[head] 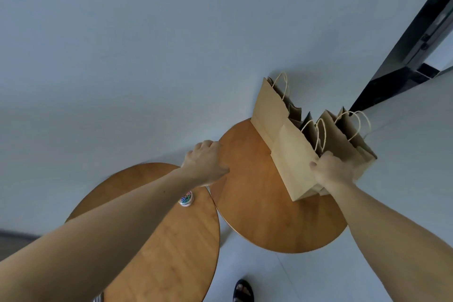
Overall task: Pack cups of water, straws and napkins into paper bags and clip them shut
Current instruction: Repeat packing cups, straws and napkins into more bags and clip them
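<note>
Three brown paper bags with twisted cord handles stand close together on the right round wooden table [257, 216]. The far bag [268, 103] stands tallest at the back, the front bag [294, 159] faces me, and a third bag [348, 140] is behind it on the right. My right hand [332, 170] grips the top edge of the front bag. My left hand [204, 162] holds the left rim of the same table, fingers curled over the edge. No cups, straws or napkins are in view.
A second round wooden table [159, 240] stands lower left, touching the first, with a small round tub of coloured clips [186, 198] on it. A pale wall lies behind. A dark door frame [416, 39] runs up the right. A sandalled foot [242, 290] shows below.
</note>
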The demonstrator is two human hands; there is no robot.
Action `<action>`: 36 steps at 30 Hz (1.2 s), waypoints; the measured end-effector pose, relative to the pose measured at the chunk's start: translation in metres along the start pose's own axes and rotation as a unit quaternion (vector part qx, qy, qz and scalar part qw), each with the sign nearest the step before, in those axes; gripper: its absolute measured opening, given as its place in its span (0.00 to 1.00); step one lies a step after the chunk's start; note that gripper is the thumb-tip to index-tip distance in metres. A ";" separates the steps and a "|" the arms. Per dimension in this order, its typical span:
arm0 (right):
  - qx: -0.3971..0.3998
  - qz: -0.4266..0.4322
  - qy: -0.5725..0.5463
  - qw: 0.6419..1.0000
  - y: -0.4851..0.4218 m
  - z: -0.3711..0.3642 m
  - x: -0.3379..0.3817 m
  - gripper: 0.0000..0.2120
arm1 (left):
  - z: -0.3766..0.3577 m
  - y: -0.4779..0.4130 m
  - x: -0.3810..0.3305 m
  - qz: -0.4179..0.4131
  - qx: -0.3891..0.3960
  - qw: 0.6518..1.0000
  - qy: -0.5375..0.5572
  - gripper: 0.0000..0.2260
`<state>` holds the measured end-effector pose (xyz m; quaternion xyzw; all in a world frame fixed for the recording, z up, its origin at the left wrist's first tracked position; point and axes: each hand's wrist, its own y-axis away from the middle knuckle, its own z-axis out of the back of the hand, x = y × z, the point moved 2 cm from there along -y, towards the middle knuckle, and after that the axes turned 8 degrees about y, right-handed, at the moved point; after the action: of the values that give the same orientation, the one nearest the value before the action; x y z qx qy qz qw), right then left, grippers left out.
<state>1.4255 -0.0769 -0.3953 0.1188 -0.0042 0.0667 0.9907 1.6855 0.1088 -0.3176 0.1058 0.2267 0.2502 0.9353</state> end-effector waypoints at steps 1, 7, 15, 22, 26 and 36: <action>-0.001 0.009 0.000 1.000 -0.002 -0.003 0.001 0.12 | -0.003 -0.001 -0.001 0.003 0.003 1.000 -0.002 0.30; -0.022 0.052 0.002 0.998 0.008 -0.008 0.006 0.13 | -0.012 -0.005 -0.001 0.012 0.012 1.000 0.002 0.32; -0.058 0.203 0.070 0.975 0.074 0.023 0.055 0.11 | -0.018 0.018 0.002 0.021 0.020 0.998 0.056 0.31; -0.131 0.355 0.116 0.918 0.165 0.065 0.150 0.12 | 0.003 0.064 0.064 0.080 -0.010 0.989 0.128 0.31; -0.136 0.420 0.093 0.893 0.210 0.063 0.202 0.10 | 0.017 0.098 0.121 0.130 -0.050 0.977 0.162 0.30; -0.075 0.480 0.105 0.868 0.312 -0.041 0.299 0.10 | -0.023 0.195 0.252 0.243 -0.057 0.936 0.249 0.29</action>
<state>1.6797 0.2719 -0.3544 0.0197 0.0381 0.5459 0.8367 1.7871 0.4074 -0.3705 0.0384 0.4047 0.5009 0.7641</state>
